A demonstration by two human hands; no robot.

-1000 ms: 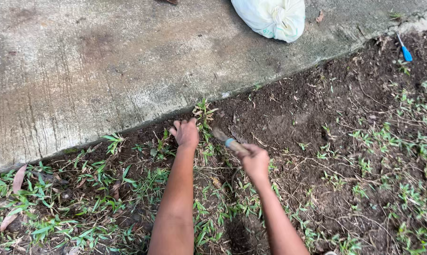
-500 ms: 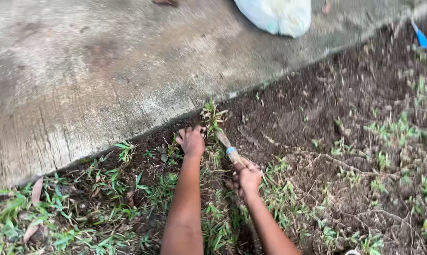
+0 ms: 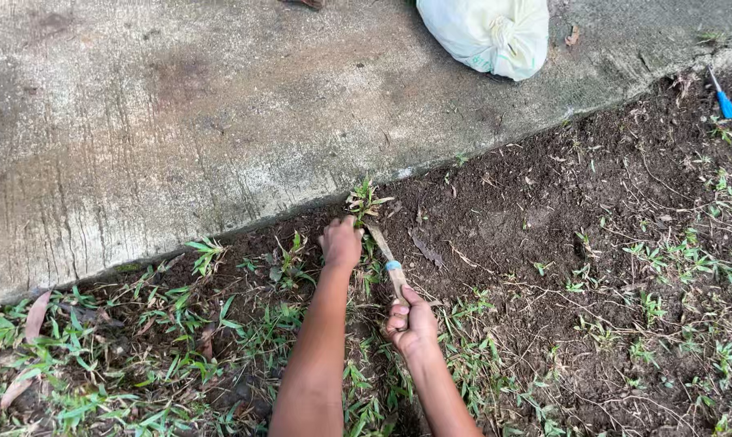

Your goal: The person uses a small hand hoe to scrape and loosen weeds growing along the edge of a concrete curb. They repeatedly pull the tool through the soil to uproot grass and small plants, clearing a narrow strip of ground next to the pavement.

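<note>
L hand (image 3: 341, 243) fisted on weed (image 3: 364, 200) by slab (image 3: 180, 121) | R hand (image 3: 412, 322) grips tool (image 3: 388, 263), tip at weed base

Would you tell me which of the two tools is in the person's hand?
The wooden-handled tool, gripped by the right hand; the blue-handled tool lies untouched by the slab.

We see a rough, matt concrete slab (image 3: 180, 121), stained and weathered. The tool (image 3: 390, 267) has a pale wooden handle with a light blue band, matt. Dark, crumbly soil (image 3: 528, 202) looks damp. The white sack (image 3: 487, 32) appears to be slightly glossy plastic.
</note>
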